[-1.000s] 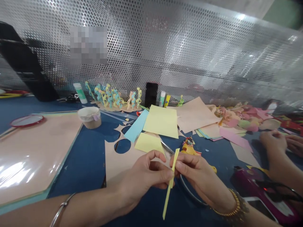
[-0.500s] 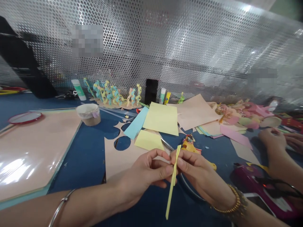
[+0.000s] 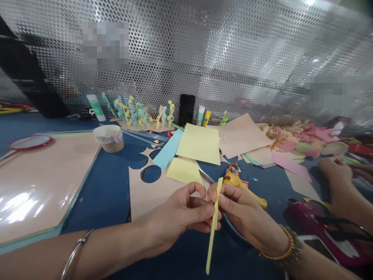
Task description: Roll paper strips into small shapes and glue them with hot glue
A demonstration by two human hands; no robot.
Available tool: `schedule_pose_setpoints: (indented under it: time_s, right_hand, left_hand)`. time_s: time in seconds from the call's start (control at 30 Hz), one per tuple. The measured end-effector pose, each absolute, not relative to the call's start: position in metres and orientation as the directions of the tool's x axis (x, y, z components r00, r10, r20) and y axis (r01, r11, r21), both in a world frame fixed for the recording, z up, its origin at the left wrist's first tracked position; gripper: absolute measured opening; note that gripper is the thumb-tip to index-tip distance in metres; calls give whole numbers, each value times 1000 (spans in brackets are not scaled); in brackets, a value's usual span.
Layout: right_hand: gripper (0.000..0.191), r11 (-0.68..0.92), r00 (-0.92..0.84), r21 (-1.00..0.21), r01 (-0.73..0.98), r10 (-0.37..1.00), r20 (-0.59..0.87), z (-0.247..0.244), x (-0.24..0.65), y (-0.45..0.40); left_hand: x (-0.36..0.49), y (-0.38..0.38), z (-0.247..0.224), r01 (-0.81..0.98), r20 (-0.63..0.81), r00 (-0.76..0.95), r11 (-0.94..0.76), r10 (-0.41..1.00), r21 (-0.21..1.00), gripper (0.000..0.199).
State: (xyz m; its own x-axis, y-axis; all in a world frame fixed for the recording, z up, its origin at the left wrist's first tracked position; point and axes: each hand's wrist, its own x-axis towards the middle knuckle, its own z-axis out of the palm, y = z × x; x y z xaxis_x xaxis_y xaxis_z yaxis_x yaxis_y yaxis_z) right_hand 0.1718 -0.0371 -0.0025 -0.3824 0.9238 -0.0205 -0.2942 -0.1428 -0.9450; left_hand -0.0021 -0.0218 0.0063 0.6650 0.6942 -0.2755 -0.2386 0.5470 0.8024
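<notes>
A narrow folded strip of yellow paper (image 3: 211, 237) hangs down between my hands, its lower end free. My right hand (image 3: 244, 212) pinches it near the top between thumb and fingers. My left hand (image 3: 183, 212) closes on the same strip from the other side, a little lower, thumb against it. Behind my hands lie a yellow square sheet (image 3: 199, 144), a smaller yellow piece (image 3: 184, 170) and a blue piece (image 3: 168, 149). Beneath them is a pale pink sheet with round cut-outs (image 3: 145, 194). A yellow-handled tool (image 3: 241, 184) rests beyond my right hand.
Twisted paper figures (image 3: 136, 112), a phone (image 3: 186, 110) and glue sticks (image 3: 200, 116) stand along the perforated metal screen (image 3: 218, 58). A paper cup (image 3: 108, 140) is at left, beside a plastic-wrapped paper stack (image 3: 43, 182). Another person's hand (image 3: 338, 173) and a purple device (image 3: 313, 225) are at right.
Both hands keep hold of the yellow strip, and its lower end has swung slightly to the right. The view has shifted a little, showing more of the yellow-handled tool.
</notes>
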Motion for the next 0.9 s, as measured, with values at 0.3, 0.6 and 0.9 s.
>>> schedule_pose_setpoints:
  time_s: [0.3, 0.6, 0.9]
  right_hand:
    - [13, -153, -373, -938, -310, 927, -28, -4, 172, -36]
    - [13, -152, -349, -936, -318, 936, -34, -4, 171, -36]
    - [11, -78, -318, -953, -294, 948, 20, -9, 172, -36]
  left_hand:
    - [-3, -22, 5, -282, -247, 677, 555, 693, 783, 29]
    - [-2, -22, 2, -349, -214, 703, 591, 678, 728, 29]
    - [-2, -24, 1, -384, -174, 708, 580, 684, 718, 24]
